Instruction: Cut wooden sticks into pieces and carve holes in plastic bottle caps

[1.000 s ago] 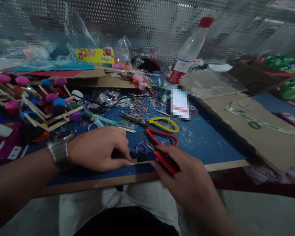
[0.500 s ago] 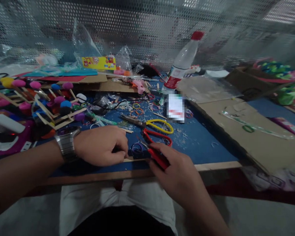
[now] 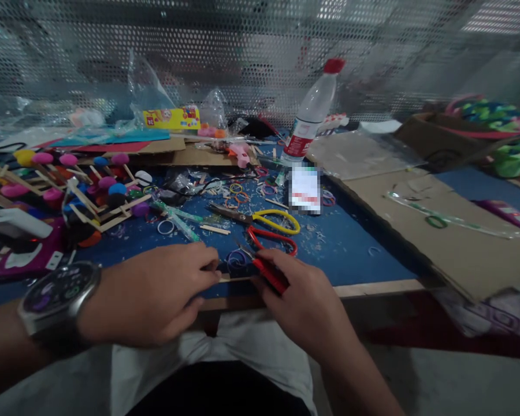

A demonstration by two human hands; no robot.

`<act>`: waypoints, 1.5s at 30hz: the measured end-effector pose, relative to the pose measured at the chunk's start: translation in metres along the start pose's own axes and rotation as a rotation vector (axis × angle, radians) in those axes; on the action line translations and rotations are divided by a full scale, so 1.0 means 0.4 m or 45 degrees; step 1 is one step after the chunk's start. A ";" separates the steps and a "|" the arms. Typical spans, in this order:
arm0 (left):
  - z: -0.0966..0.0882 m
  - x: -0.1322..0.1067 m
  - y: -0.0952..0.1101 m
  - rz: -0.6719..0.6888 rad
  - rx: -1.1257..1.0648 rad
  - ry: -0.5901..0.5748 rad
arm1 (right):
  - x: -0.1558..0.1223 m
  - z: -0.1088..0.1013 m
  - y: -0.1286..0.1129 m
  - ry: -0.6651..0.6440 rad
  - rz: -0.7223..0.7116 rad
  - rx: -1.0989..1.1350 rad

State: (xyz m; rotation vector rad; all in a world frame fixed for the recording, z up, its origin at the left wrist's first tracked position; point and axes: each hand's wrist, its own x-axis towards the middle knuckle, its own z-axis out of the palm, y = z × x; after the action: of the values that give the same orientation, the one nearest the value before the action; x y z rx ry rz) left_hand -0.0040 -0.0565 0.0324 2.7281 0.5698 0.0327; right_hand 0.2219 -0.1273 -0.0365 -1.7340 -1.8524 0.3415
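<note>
My left hand [image 3: 156,292], with a watch [image 3: 60,294] on its wrist, is closed at the table's front edge. Its fingertips pinch the end of a thin wooden stick [image 3: 236,278], which reaches toward my right fingers. My right hand [image 3: 301,300] wraps round a red-handled tool [image 3: 271,276] with a narrow metal tip pointing up and left; its exact kind is hard to make out. Just beyond that tip lie purple rubber bands [image 3: 237,260]. Scissors [image 3: 253,218] with one yellow and one red handle loop rest farther back.
Pom-pom stick models [image 3: 95,196] and a purple device [image 3: 28,254] crowd the left. A bottle [image 3: 307,121] stands behind a lit phone [image 3: 304,190]. Cardboard [image 3: 424,231] covers the right side, with a box [image 3: 450,141] beyond. Several rubber bands and scraps litter the blue tabletop [image 3: 351,248].
My left hand has drawn back toward me and turned, and its fingertips now pinch the stick. My right hand keeps the red tool, shifted slightly left. The view has tilted a little.
</note>
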 end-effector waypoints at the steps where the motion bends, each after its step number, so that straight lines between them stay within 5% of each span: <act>1: 0.009 -0.008 0.009 -0.028 0.079 -0.030 | 0.000 0.001 0.000 0.005 -0.006 0.008; 10: 0.154 -0.041 0.095 -0.244 0.603 0.320 | -0.003 0.007 0.001 0.045 -0.021 0.007; 20: 0.257 -0.045 0.095 -0.352 0.669 0.618 | -0.009 -0.021 0.002 0.121 -0.134 0.245; 26: 0.275 -0.038 0.083 -0.266 0.783 0.738 | -0.125 -0.032 0.005 0.081 0.074 0.477; 29: 0.278 -0.037 0.076 -0.249 0.786 0.768 | -0.173 -0.021 -0.007 -0.196 0.181 0.523; 35: 0.284 -0.040 0.073 -0.264 0.757 0.770 | -0.179 -0.001 -0.054 -0.264 0.386 0.719; 40: 0.287 -0.040 0.072 -0.280 0.690 0.832 | -0.169 -0.025 -0.036 -0.619 0.324 1.144; 42: 0.287 -0.039 0.072 -0.278 0.678 0.851 | -0.165 -0.028 -0.031 -0.614 0.275 1.191; 45: 0.288 -0.037 0.074 -0.292 0.658 0.854 | -0.160 -0.020 -0.034 -0.402 0.190 0.903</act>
State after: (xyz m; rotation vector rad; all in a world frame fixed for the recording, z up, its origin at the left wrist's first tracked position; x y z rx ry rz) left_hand 0.0043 -0.1261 -0.0645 3.0903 1.2122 0.8789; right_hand 0.2149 -0.1929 -0.0373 -1.3597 -1.5183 1.2244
